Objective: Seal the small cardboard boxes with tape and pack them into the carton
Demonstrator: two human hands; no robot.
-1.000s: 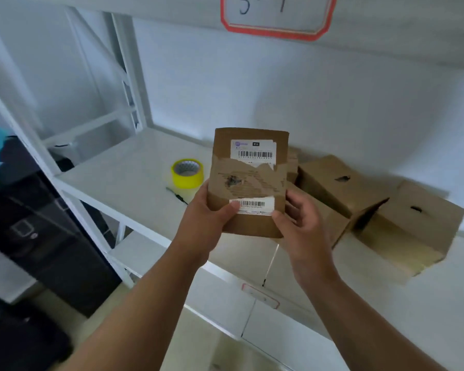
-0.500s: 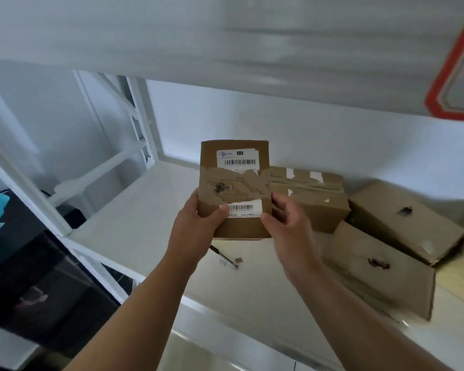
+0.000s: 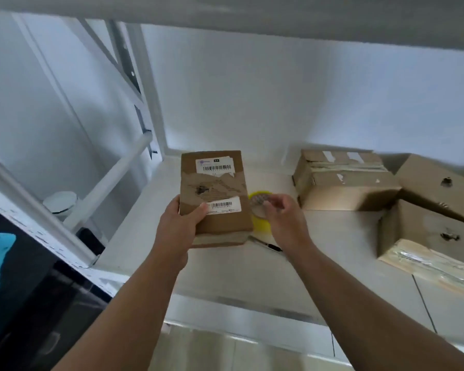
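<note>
The small box (image 3: 214,194) is covering the left part of the yellow tape roll (image 3: 261,225), and the right hand (image 3: 281,218) is blocking more of it, so I am not seeing whether its blurred fingers are touching the roll. The fingers of the left hand (image 3: 182,223) are hiding behind the box. The print on the upper label (image 3: 216,166) and the lower label (image 3: 224,205) is showing too small to read. A thin tool (image 3: 267,246) near the front edge of the shelf (image 3: 332,263) is disappearing under the box. At the shelf's right end, a tilted box (image 3: 439,188) and the box below it (image 3: 423,231) are running past the picture's right edge.
</note>
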